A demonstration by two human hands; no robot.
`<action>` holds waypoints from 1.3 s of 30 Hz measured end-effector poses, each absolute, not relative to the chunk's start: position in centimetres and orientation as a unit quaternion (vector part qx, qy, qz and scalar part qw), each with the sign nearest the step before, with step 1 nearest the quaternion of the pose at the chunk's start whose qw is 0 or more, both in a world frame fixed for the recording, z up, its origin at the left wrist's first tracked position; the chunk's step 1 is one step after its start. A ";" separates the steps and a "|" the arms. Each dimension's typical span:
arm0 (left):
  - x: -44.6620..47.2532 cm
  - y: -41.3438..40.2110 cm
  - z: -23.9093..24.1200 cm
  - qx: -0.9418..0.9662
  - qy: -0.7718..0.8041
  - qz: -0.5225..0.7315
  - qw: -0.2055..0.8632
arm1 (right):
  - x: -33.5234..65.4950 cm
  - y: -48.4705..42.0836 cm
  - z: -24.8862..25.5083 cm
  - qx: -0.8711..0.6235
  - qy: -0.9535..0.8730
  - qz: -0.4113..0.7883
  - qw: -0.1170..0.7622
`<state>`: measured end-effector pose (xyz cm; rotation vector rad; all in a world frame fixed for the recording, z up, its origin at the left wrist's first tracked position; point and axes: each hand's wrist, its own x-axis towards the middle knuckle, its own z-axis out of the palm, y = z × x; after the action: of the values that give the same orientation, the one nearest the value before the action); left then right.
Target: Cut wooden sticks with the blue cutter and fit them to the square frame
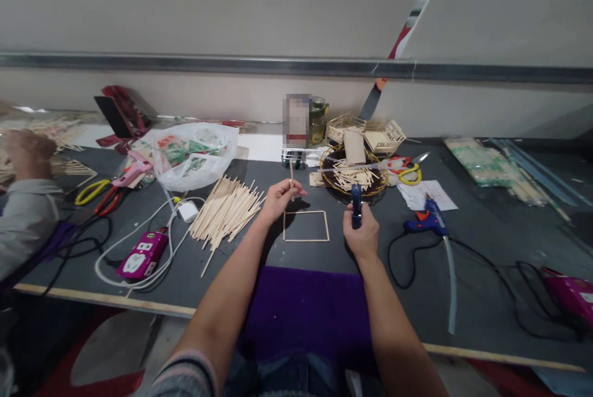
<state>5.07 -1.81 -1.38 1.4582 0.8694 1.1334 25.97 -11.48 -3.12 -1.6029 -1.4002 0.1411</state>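
Between the fingers of my left hand (278,200), a thin wooden stick (292,173) is pinched upright. My right hand (364,233) is closed around a dark blue tool (356,198), seen end-on, so its exact kind is unclear. Flat on the table between and just below both hands lies a rectangle of thin sticks (306,240). A loose pile of wooden sticks (227,212) is left of my left hand. Beyond my right hand, a round basket (330,186) holds short cut sticks.
A blue glue gun (430,219) with its cord lies to the right, near scissors (408,173). On the left are a plastic bag (194,165), a magenta power box (143,255) and cables. A co-worker's hand (30,153) is at far left. Purple cloth (308,304) covers the near edge.
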 end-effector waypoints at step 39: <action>2.4 -5.6 6.3 0.798 0.184 0.098 0.565 | 25.6 -12.9 0.4 -0.517 -0.792 0.048 0.322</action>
<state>2.43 -5.60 6.30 1.8773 0.4318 0.2309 25.65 -12.92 0.37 -1.3569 -2.0799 0.1269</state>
